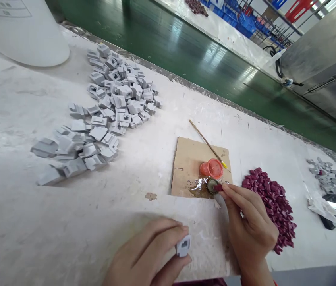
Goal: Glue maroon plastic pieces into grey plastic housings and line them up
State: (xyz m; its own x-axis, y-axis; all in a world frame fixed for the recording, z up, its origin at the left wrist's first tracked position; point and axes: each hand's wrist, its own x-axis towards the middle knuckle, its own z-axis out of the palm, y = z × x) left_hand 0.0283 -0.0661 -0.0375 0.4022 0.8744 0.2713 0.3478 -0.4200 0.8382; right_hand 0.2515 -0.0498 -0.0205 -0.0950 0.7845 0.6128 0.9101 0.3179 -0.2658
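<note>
My left hand (153, 252) is at the near edge of the table, its fingers and thumb closed on a small grey plastic part (183, 245). My right hand (250, 226) pinches a small dark red piece (218, 187) and holds it against a small round pot (211, 185) on a piece of cardboard (190, 161). An orange cap (211, 168) lies on the cardboard just beyond the pot, beside a shiny wet smear. A heap of dark red pieces (272, 204) lies directly right of my right hand.
Many grey plastic parts (102, 111) are piled to the left. A thin stick (208, 143) lies across the cardboard's far corner. More grey parts (330, 178) and a dark tray (331, 212) sit far right. A white container (22, 31) stands at the back left; a green floor lies beyond the table edge.
</note>
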